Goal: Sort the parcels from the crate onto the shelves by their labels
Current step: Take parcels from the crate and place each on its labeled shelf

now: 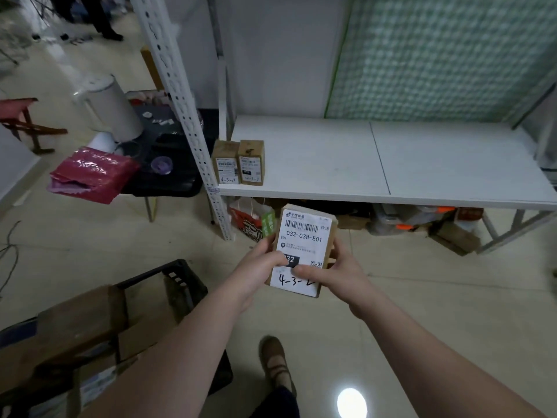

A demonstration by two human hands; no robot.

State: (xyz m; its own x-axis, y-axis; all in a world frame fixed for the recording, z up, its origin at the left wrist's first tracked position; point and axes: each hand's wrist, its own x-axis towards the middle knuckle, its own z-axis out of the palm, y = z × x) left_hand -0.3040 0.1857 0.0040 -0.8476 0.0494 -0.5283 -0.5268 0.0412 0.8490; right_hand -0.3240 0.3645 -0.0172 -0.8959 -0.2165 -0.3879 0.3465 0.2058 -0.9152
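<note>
I hold a small brown parcel (304, 233) in front of me, its white label facing up with a barcode, "032-038-E01" and handwritten "4-3-" whose last figure my thumb hides. My left hand (263, 267) grips its left edge and my right hand (337, 271) its right edge, both thumbs on the label. Beyond it is the white shelf (391, 164), where two small brown parcels stand upright at the left end, marked "4-3-11" (226, 165) and "4-3-3" (251, 162). The black crate (177, 285) with cardboard parcels (78, 327) sits at lower left.
A perforated white upright (187, 116) bounds the shelf's left side. Left of it stands a dark table (168, 176) with a white kettle (111, 110) and pink bags (93, 173). Bags and boxes (407, 221) lie under the shelf. My shoe (274, 360) is on the tiled floor.
</note>
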